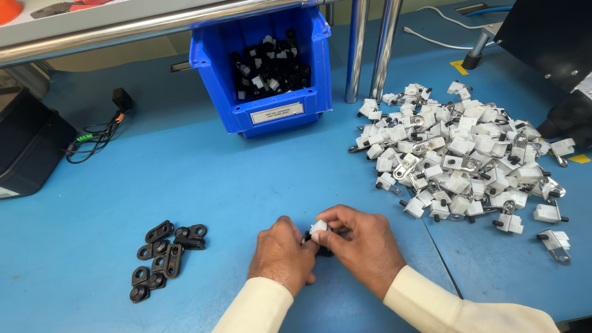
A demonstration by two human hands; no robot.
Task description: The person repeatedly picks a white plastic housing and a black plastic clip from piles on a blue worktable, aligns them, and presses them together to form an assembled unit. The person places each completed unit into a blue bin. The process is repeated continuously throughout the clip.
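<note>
We see both hands meeting at the near middle of the blue table top (203, 185). Our left hand (282, 253) is curled around a small black plastic part (313, 242), of which only a sliver shows between the fingers. Our right hand (364, 246) pinches a small white plastic block (319, 227) between thumb and forefinger, pressing it against the top of the black part, so the two pieces touch. Both wrists wear cream sleeves.

To the near left, well apart from the hands, lies a small cluster of black plastic link-shaped clips (163, 254). On the right spreads a large heap of white plastic blocks with metal tabs and black pins (462, 160). At the far middle stands a blue plastic bin (265, 105) filled with black and white parts, and just right of it rise two shiny metal posts (370, 49). A black cable (92, 139) lies coiled at the far left.
</note>
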